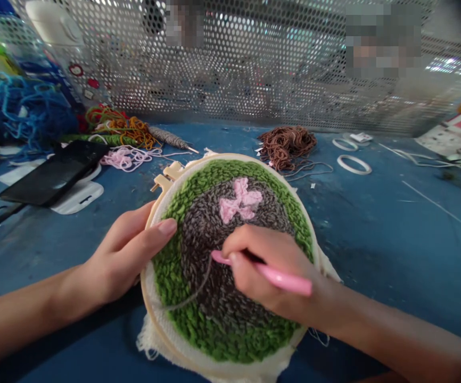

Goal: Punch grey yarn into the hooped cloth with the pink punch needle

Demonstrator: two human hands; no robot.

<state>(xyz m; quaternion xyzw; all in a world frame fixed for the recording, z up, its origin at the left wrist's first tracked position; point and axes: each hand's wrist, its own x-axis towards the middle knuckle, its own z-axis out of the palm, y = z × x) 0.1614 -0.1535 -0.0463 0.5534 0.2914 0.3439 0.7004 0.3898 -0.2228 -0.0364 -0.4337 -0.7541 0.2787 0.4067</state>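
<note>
A round embroidery hoop (147,287) tilts toward me, stretched with pale cloth. Its stitched yarn makes a green outer ring (178,319), a grey-brown middle (202,218) and a pink bow shape (240,201) near the top. My left hand (129,250) grips the hoop's left rim, thumb on the front and fingers behind, out of sight. In my right hand (266,266) is a pink punch needle (286,279), held like a pen with its tip at the grey-brown stitching. A strand of grey yarn (192,295) trails from near that tip to the lower left rim.
Blue yarn (18,114), a black phone (57,173) and pink yarn (129,158) lie on the left. Brown yarn (288,144) and two white rings (354,164) sit behind the hoop to the right. A perforated metal panel (234,69) closes off the back of the blue table (394,255).
</note>
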